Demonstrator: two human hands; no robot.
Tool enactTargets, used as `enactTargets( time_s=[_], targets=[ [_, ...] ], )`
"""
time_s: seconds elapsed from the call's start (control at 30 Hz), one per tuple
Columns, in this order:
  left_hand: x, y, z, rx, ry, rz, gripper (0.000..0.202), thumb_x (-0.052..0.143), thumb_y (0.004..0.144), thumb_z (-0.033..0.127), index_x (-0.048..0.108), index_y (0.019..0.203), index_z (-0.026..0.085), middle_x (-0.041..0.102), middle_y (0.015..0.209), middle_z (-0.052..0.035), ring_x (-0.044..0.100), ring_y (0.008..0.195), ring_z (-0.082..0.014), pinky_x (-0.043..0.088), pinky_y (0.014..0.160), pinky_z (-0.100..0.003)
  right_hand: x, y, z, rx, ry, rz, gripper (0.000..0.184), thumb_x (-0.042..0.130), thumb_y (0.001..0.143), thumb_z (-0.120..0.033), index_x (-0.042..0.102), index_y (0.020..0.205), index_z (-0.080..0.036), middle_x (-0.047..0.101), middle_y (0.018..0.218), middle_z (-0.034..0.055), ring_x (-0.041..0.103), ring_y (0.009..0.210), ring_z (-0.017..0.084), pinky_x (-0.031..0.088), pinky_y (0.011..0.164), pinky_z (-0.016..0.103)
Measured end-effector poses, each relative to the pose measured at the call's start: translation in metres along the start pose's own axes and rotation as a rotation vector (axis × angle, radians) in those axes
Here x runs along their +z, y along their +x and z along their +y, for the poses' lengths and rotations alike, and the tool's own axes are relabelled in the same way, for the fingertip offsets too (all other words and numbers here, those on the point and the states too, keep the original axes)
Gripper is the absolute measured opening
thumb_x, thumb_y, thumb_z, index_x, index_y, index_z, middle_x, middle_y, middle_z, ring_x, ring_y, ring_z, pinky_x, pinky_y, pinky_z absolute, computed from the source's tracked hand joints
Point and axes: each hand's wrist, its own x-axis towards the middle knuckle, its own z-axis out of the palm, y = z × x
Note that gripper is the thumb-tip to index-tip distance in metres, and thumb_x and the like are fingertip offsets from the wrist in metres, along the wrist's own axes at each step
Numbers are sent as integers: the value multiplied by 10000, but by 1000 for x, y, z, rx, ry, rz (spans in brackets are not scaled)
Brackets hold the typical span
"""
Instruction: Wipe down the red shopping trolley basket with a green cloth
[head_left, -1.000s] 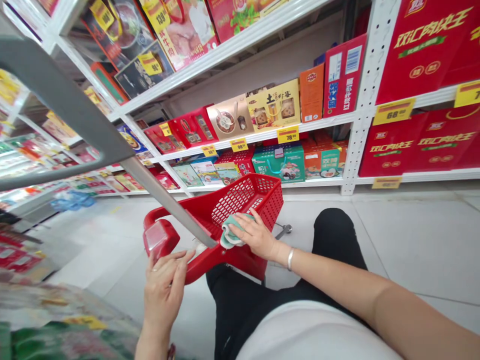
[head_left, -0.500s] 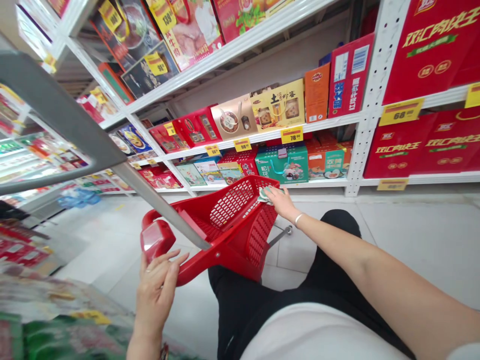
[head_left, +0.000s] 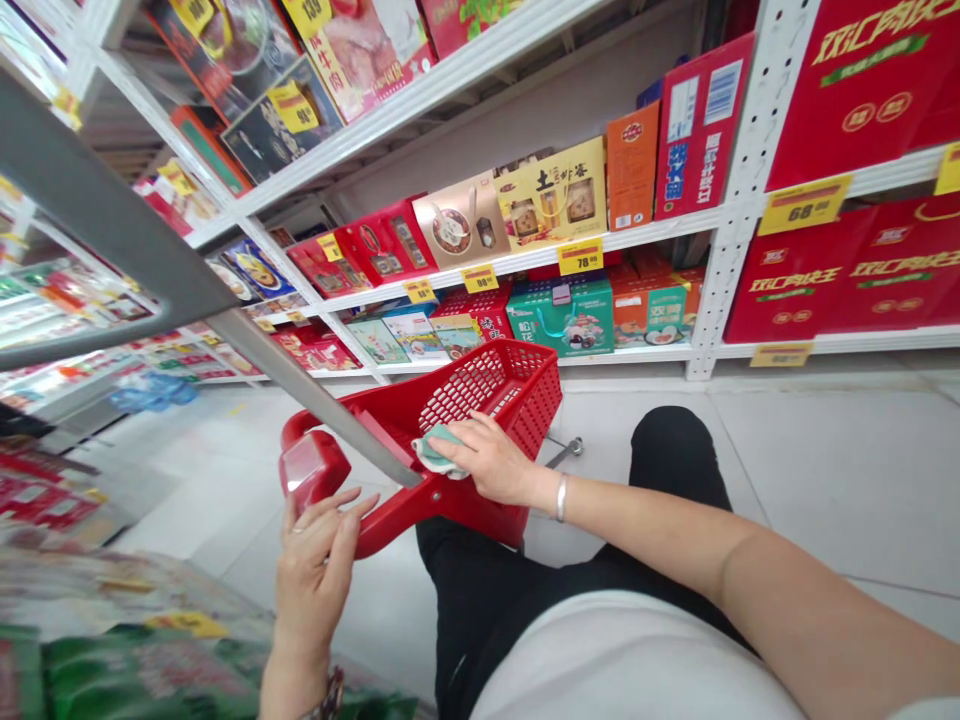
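the left hand (head_left: 311, 590) is held with its grip released and spread open, just beside the red handle (head_left: 311, 468) of a red plastic shopping basket (head_left: 487, 390). a mint-green cloth (head_left: 439, 452) is clenched in the grip of the right hand (head_left: 487, 460), and by this downward hold it is pressed flat onto the basket's frame (head_left: 457, 495). the basket appears to be steadied against black trousers (head_left: 675, 460), while boxed goods (head_left: 555, 200) are stacked beyond on white metal shelving (head_left: 739, 200).

Red gift boxes (head_left: 862, 90) on white shelving (head_left: 739, 220)
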Motion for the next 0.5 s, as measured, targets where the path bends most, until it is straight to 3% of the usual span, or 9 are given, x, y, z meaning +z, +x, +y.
enactTargets(
  time_s=[0.3, 0.5],
  targets=[
    [-4, 0, -3, 1, -12, -24, 361, 447, 995, 370, 796, 1013, 281, 799, 925, -30, 720, 1038, -251, 259, 1235, -573, 0, -10, 59, 189, -120, -39, 561, 501, 796, 58, 609, 1280, -204, 704, 1180, 103, 636, 1122, 256, 408, 1087, 544],
    [-4, 0, -4, -6, -13, -7, 367, 447, 997, 376, 797, 992, 267, 798, 930, -39, 723, 1022, -247, 276, 1228, -570, -14, -12, 90, 340, -233, -133, 517, 428, 851, 92, 631, 1239, -183, 696, 1151, 58, 599, 1172, 207, 340, 1102, 504]
  ],
)
